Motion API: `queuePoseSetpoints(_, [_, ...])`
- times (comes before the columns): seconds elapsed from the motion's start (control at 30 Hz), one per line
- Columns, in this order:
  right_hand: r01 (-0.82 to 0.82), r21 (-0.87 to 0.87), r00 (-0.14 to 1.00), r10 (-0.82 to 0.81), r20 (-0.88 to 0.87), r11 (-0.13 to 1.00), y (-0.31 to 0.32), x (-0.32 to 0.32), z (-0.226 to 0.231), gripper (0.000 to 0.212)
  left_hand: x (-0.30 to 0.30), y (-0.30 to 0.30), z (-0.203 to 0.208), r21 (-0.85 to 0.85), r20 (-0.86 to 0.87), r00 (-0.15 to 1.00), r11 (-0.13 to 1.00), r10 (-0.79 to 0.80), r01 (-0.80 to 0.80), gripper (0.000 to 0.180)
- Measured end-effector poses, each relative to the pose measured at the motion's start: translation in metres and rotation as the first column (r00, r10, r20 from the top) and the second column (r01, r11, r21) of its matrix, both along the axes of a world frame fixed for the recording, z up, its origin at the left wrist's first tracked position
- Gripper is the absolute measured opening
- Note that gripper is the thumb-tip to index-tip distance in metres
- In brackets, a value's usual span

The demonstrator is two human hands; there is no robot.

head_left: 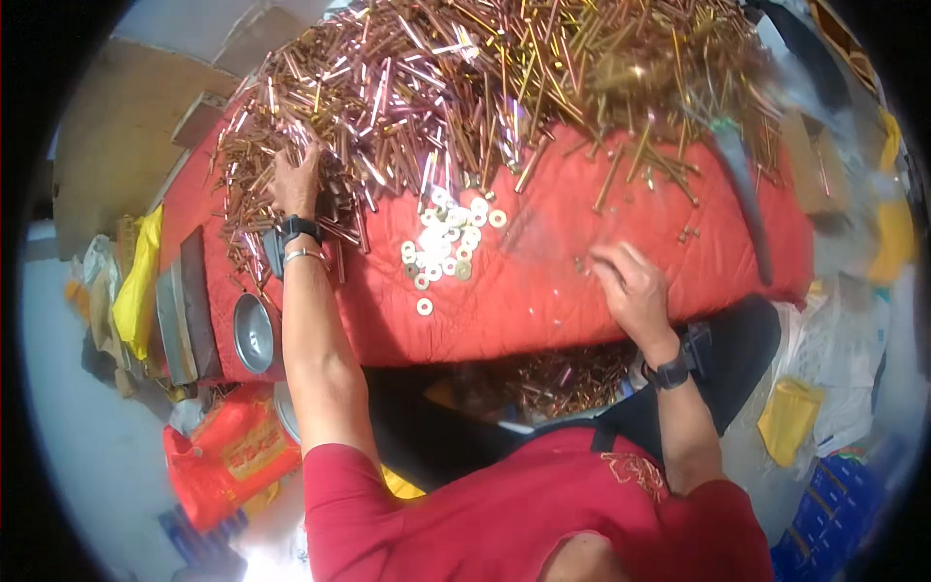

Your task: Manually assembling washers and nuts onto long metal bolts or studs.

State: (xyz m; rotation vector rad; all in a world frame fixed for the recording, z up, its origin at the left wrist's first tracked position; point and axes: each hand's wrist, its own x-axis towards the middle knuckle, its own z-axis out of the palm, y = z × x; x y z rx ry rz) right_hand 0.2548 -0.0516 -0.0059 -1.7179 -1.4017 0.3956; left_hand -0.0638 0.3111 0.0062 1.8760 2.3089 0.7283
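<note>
A large heap of shiny coppery metal sleeves point(388, 107) covers the far left and middle of the red quilted cloth point(407, 335). My left hand point(296, 184) rests on the heap's left edge with its visible fingers apart; the other fingers are hidden. Over the cloth at the right, my right hand point(632, 289) is closed, thumb and forefinger pinched together. A tiny thing at these fingertips is too small to make out. Between my hands lies a loose cluster of pale flat washers point(448, 238).
Long golden bolts point(621, 175) heap up at the far right, with some small metal pieces point(689, 233) near them. A metal bowl point(254, 333) stands at the left edge. Red bag point(228, 456) lies lower left, yellow bag point(790, 422) lower right. More metal parts point(572, 378) sit below the cloth.
</note>
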Motion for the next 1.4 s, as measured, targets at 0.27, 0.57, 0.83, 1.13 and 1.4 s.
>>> queuePoseSetpoints(0.27, [-0.011,0.164,0.999,0.016,-0.03,0.986,0.011,0.013,0.008,0.006,0.006,-0.059,-0.013,0.187,-0.148,0.984,0.974,-0.098,0.125,0.05])
queuePoseSetpoints(0.57, [-0.163,0.164,0.779,0.025,0.627,0.973,0.074,0.044,-0.002,0.012,0.007,-0.115,-0.03,0.485,-0.374,0.848,0.701,-0.375,0.523,0.043])
queuePoseSetpoints(0.83, [-0.191,0.353,0.96,0.099,0.262,0.916,0.062,0.032,0.036,0.015,0.017,-0.091,0.007,0.331,0.587,0.686,0.901,-0.429,0.28,0.024])
queuePoseSetpoints(1.13, [-0.089,-0.022,0.939,0.092,0.331,0.996,0.039,0.029,0.005,0.01,-0.004,-0.092,0.029,0.19,0.96,-0.165,0.958,-0.227,-0.213,0.023])
queuePoseSetpoints(1.4, [-0.493,0.142,0.817,0.4,0.415,0.859,0.114,-0.07,0.02,0.014,-0.021,-0.133,0.03,0.111,0.991,-0.098,0.973,-0.092,0.202,0.014])
